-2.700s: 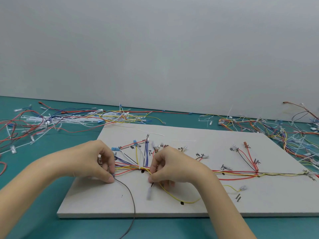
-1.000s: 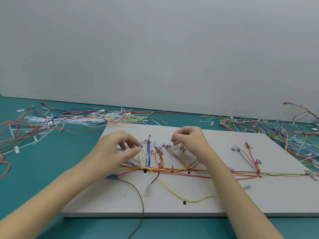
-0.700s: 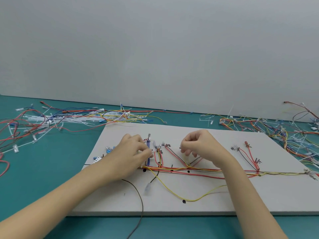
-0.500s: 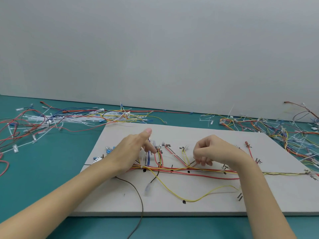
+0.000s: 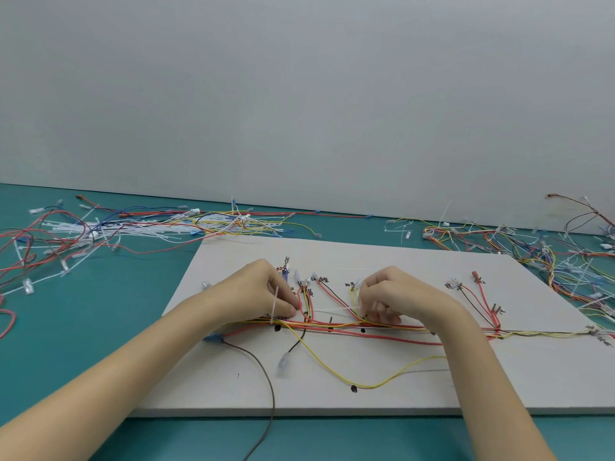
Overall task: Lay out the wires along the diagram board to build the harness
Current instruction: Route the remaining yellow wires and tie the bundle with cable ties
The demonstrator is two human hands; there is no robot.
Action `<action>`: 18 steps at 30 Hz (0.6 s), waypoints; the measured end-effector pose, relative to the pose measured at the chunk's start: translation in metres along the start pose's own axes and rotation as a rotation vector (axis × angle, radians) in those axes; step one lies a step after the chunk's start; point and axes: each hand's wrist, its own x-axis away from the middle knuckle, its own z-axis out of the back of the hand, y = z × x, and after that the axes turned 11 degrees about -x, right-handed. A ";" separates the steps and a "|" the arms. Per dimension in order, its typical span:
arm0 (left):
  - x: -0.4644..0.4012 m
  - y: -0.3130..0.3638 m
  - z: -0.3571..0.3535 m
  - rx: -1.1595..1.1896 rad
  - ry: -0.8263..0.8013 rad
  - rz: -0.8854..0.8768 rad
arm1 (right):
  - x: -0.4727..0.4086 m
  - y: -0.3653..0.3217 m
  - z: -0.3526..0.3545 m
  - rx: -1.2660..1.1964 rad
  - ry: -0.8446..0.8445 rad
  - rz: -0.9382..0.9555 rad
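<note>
A white diagram board (image 5: 416,387) lies flat on the teal table. A bundle of red, yellow and brown wires (image 5: 392,329) runs across its middle, with short branches rising to marked points. My left hand (image 5: 256,294) pinches a white cable tie (image 5: 275,302) that stands by the left part of the bundle. My right hand (image 5: 389,294) pinches the end of a second white cable tie (image 5: 336,310) lying sideways over the wires. A yellow wire (image 5: 366,384) sags in a loop toward the front. A brown wire (image 5: 266,384) trails off the front edge.
Loose wires and white cable ties are piled on the table at the back left (image 5: 100,231). Another tangle of wires lies at the back right (image 5: 549,254). A grey wall stands behind the table.
Both hands came down from the upper branches to the main bundle. Each hand now pinches a white cable tie, the left one upright, the right one lying across the wires.
</note>
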 end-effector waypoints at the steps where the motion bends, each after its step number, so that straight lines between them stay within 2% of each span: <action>1: 0.000 0.000 -0.001 -0.010 0.013 0.001 | -0.002 0.001 -0.002 -0.003 0.002 0.007; 8: -0.002 0.003 -0.003 -0.132 0.048 -0.035 | -0.007 -0.003 -0.015 -0.123 0.042 0.045; 14: -0.003 0.006 -0.004 -0.286 -0.024 -0.065 | -0.006 -0.006 -0.022 -0.171 0.074 0.094; 18: -0.006 0.009 0.001 -0.247 -0.100 -0.038 | -0.008 -0.006 -0.028 -0.182 0.121 0.129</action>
